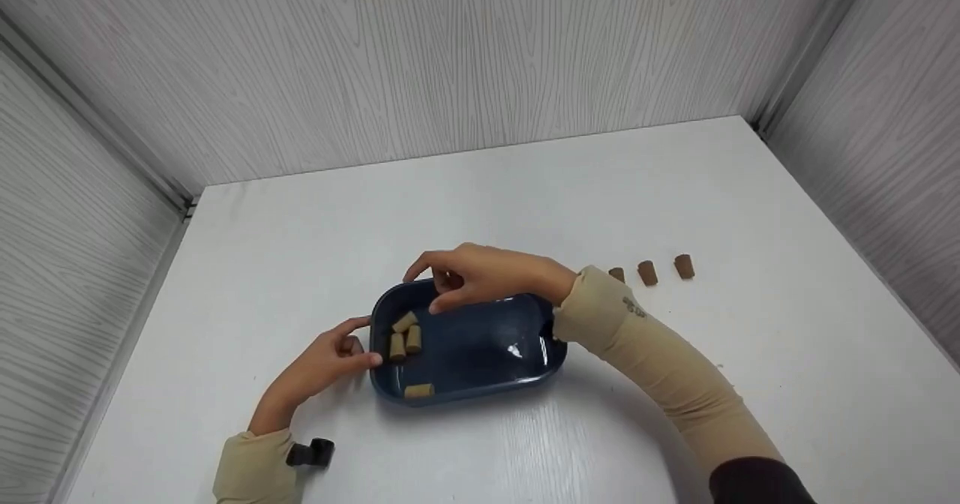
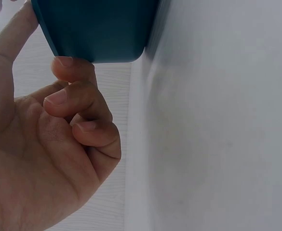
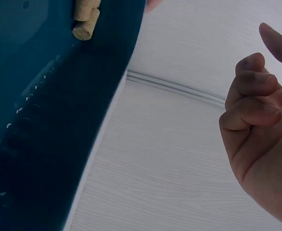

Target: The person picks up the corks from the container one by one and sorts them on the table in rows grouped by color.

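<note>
A dark blue oblong tray (image 1: 480,346) sits on the white table. Three cork stoppers (image 1: 397,346) lie together at its left end, and another cork (image 1: 418,391) lies against the front wall. My left hand (image 1: 319,365) holds the tray's left end, thumb on the rim and a fingertip farther back along the edge. Over the tray's back rim is my right hand (image 1: 487,275), thumb and index finger spread apart with nothing between them. In the right wrist view its other fingers (image 3: 249,115) are curled in, beside the tray wall.
To the right of the tray, three brown corks stand in a row: one cork (image 1: 616,274) partly hidden by the right sleeve (image 1: 660,369), a middle cork (image 1: 647,273) and a far cork (image 1: 683,266). White wood-grain panels (image 1: 450,61) enclose the table at the back and sides.
</note>
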`<state>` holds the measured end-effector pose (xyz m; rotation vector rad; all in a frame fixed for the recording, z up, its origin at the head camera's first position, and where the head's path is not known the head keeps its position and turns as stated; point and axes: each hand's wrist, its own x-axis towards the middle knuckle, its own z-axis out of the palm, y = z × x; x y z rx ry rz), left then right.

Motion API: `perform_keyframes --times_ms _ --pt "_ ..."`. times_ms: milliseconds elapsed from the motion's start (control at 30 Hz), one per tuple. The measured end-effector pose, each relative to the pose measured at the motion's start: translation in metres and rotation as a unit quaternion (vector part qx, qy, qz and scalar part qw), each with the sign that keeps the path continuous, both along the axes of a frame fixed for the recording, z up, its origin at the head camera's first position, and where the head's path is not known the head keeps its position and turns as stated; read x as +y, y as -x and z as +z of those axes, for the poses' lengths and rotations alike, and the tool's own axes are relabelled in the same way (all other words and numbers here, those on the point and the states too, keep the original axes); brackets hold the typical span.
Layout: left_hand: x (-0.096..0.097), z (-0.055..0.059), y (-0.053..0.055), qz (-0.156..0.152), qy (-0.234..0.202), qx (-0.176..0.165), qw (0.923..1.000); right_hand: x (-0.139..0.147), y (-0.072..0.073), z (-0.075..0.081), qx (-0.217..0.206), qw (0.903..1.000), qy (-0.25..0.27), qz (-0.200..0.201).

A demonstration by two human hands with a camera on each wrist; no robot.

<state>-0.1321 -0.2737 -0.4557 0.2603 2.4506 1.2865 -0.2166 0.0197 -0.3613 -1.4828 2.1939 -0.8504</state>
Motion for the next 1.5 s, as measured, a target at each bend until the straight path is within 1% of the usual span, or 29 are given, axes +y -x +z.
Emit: perform_keyframes --times_ms 133,300,367,500,567,667,800,1067,1167,1400,1500 --pt "0.002 0.000 0.001 -0.007 -0.003 0.005 1.0000 -0.008 0.000 -0.014 0.002 0.9996 -0.027 0.012" --pt "0.001 0.001 0.001 -0.014 -0.008 0.010 0.9998 -0.019 -0.005 -0.024 0.015 0.9963 -0.080 0.028" --pt "0.000 0.002 0.000 -0.011 -0.004 0.009 0.9999 -0.024 -0.008 -0.027 0.023 0.9929 -0.112 0.033" --pt "0.000 0.001 -0.001 -0.005 0.001 0.011 0.9999 -0.035 -0.012 -0.036 0.040 0.9822 -0.178 0.045" --pt "0.002 0.001 -0.001 -0.005 0.001 0.015 0.9999 -0.038 -0.012 -0.040 0.042 0.9772 -0.202 0.050" --pt "0.004 0.002 0.000 -0.007 0.003 0.019 0.9998 -0.041 -0.013 -0.047 0.033 0.9720 -0.226 0.053" --pt "0.004 0.002 -0.001 -0.009 0.004 0.018 0.9998 -0.044 -0.015 -0.054 0.023 0.9658 -0.250 0.065" --pt "0.004 0.001 -0.001 -0.008 0.003 0.017 0.9998 -0.053 -0.019 -0.066 0.045 0.9537 -0.281 0.097" --pt "0.003 0.001 -0.001 -0.007 0.003 0.017 0.9998 -0.055 -0.020 -0.070 0.045 0.9508 -0.289 0.102" --pt "0.004 -0.001 -0.001 -0.008 0.001 0.015 0.9999 -0.057 -0.022 -0.076 0.069 0.9398 -0.314 0.116" --pt "0.005 -0.001 -0.001 -0.010 -0.002 0.016 0.9998 -0.057 -0.023 -0.077 0.065 0.9390 -0.317 0.116"
